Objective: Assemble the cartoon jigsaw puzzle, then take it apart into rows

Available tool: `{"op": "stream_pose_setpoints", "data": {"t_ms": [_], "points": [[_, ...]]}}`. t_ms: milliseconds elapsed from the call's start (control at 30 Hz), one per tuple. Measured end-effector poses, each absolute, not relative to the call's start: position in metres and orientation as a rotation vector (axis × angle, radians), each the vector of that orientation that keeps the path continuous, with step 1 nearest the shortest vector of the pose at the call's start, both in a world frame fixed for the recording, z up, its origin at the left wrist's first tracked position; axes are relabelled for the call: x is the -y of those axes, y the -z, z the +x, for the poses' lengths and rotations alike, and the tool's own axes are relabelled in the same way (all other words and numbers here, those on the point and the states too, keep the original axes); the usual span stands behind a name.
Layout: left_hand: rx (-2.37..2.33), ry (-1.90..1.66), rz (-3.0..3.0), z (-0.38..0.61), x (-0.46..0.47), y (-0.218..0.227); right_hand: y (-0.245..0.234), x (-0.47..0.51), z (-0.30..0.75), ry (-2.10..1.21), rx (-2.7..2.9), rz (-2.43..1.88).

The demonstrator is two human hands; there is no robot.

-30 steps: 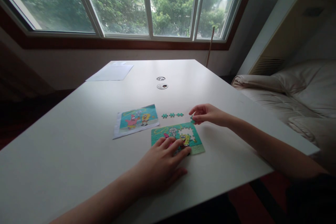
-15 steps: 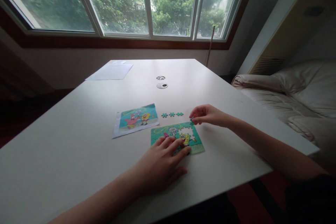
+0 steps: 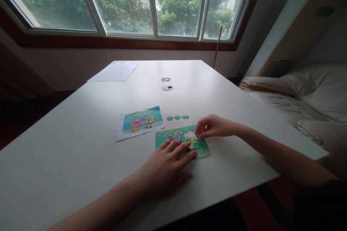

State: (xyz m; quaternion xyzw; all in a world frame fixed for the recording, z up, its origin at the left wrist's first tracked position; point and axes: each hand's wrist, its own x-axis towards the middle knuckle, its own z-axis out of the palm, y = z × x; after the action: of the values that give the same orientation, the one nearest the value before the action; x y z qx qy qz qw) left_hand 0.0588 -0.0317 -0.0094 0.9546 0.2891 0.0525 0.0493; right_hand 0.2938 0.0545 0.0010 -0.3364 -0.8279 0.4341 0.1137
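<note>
A green cartoon jigsaw puzzle (image 3: 204, 151) lies on the table, with a white gap in its upper right part. My left hand (image 3: 169, 164) rests on its lower left area, fingers spread flat. At the gap's right side, my right hand (image 3: 213, 127) pinches a small green puzzle piece (image 3: 197, 136), mostly covered by the fingertips. Three loose green puzzle pieces (image 3: 177, 117) lie in a row just beyond the puzzle. Left of them is a printed picture sheet (image 3: 142, 121) showing the same cartoon figures.
The white table (image 3: 81, 144) reaches toward a window. Two round discs (image 3: 167, 87) lie near its far middle, and white paper (image 3: 114, 73) sits at the far left corner. A light-coloured sofa (image 3: 273, 97) stands to the right; a thin stick (image 3: 217, 47) leans behind the table.
My right hand has moved down and slightly left, bringing the puzzle piece from above the puzzle's top edge to the gap's right side. My left hand stays in place.
</note>
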Motion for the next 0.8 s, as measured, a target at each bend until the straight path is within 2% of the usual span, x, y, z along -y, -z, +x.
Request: {"op": "stream_pose_setpoints", "data": {"t_ms": [333,800], "points": [[-0.883,-0.167,2.922,0.0587,0.0316,0.0073,-0.0005,-0.0483,0.2895,-0.942,2.535,-1.029],[-0.878,-0.18,2.917,0.0576,0.0306,0.0094,-0.001,-0.0492,0.2875,-0.968,2.538,-1.089]]}}
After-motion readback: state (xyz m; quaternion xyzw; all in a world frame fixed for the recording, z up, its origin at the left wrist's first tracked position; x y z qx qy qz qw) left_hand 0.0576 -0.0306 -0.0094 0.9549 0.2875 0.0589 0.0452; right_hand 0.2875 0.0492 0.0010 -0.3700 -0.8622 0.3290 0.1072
